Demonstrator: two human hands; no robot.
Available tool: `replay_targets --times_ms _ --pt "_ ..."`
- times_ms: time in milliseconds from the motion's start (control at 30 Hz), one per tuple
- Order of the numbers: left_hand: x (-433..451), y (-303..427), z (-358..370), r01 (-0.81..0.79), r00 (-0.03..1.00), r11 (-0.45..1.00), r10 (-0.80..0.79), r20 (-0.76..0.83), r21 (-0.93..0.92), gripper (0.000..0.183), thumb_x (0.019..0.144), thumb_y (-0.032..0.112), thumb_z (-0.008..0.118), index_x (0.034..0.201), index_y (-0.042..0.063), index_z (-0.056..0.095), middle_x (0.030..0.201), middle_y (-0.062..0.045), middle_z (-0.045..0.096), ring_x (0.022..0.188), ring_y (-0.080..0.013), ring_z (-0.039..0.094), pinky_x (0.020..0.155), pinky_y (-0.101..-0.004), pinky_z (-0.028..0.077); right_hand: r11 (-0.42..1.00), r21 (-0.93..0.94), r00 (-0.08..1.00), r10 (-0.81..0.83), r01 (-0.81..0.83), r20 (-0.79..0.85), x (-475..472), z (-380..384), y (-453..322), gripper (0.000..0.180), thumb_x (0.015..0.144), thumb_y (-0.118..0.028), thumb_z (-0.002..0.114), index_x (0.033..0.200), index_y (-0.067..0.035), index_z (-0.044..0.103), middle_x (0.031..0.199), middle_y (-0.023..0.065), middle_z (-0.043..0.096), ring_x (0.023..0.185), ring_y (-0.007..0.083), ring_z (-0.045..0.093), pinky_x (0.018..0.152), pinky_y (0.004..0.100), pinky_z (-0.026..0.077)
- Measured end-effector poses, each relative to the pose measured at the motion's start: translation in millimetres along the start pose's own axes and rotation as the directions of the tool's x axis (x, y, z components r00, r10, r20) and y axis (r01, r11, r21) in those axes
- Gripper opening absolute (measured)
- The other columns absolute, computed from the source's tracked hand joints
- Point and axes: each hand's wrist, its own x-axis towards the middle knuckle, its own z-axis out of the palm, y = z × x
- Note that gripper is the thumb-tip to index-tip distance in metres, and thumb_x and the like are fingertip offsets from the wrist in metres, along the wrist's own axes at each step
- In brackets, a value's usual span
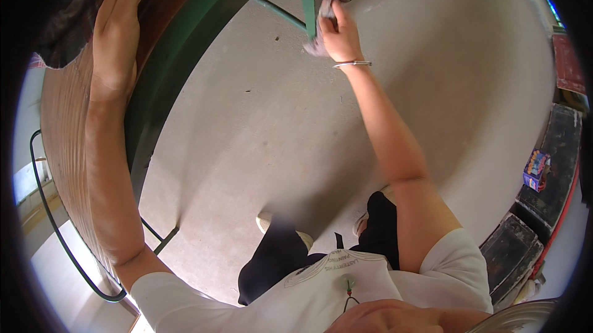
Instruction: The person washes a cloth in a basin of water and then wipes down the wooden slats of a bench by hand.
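Observation:
My right hand point(342, 36) grips a crumpled greyish rag point(316, 47) and holds it against the lower end of a green metal table leg point(307, 2). A silver bracelet point(353, 63) circles that wrist. My left hand point(116, 36) lies along the edge of a brown wood-grain tabletop point(67, 115), fingers stretched out and no object seen in it. Its fingertips reach close to the picture's top rim. Below the tabletop runs a green metal frame point(169, 62). Beside the left hand is a dark cloth point(69, 41), partly lost in shadow.
Under me is a concrete floor point(259, 115). Thin green bars point(280, 12) join the table leg. Along the right stand dark worn boxes point(509, 245) with a small colourful carton point(536, 170) on top. A dark curved metal tube point(51, 222) bends out at the left.

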Motion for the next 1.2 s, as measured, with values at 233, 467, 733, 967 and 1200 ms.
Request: replay_targets --times_ms 233,467,733,967,1200 --pt "-4 4 5 0.001 1.0 0.995 0.002 -0.028 0.096 0.042 0.104 0.035 0.033 0.117 0.014 0.066 0.111 -0.007 0.066 0.112 -0.0174 0.059 0.11 -0.0306 0.035 0.651 0.566 0.856 0.297 -0.505 0.423 52 -67 -6 0.054 0.085 -0.004 0.059 0.137 -0.001 0.045 0.123 0.012 0.061 0.111 0.0217 0.059 0.096 0.033 0.045" --pt "0 7 -10 -0.005 0.997 0.992 -0.005 0.077 0.124 0.04 0.104 0.033 0.034 0.124 0.013 0.061 0.122 -0.008 0.061 0.118 -0.0184 0.056 0.113 -0.0311 0.031 0.888 0.336 0.854 0.109 -0.314 0.509 164 -32 -67 0.032 0.082 -0.007 0.056 0.114 -0.004 0.054 0.102 0.008 0.062 0.091 0.0187 0.057 0.081 0.03 0.044" --pt "1 -27 -21 -0.233 0.96 0.969 0.216 0.179 0.08 0.039 0.104 0.025 0.032 0.13 0.009 0.057 0.13 -0.011 0.058 0.124 -0.0205 0.054 0.112 -0.0341 0.035 0.999 -0.029 0.692 0.031 -0.014 0.721 204 -18 -64 0.022 0.077 -0.006 0.053 0.098 -0.005 0.059 0.089 0.007 0.063 0.082 0.0184 0.058 0.075 0.03 0.044" --pt "1 -23 -22 -0.146 0.98 0.982 0.129 0.15 0.116 0.042 0.105 0.025 0.029 0.132 0.009 0.055 0.132 -0.01 0.057 0.125 -0.021 0.053 0.112 -0.0358 0.035 0.963 -0.142 0.513 0.004 0.231 0.858 208 -39 -65 0.017 0.073 -0.005 0.051 0.084 -0.006 0.064 0.079 0.0061 0.064 0.075 0.0182 0.058 0.07 0.0299 0.044" --pt "-2 -17 -14 -0.106 0.989 0.989 0.095 0.11 0.103 0.04 0.104 0.028 0.035 0.129 0.008 0.058 0.127 -0.011 0.06 0.122 -0.0209 0.055 0.111 -0.0336 0.036 0.939 -0.184 0.527 0.003 0.29 0.85 162 -112 -57 0.019 0.068 -0.005 0.048 0.066 -0.007 0.067 0.066 0.006 0.064 0.066 0.0192 0.059 0.064 0.0306 0.044"
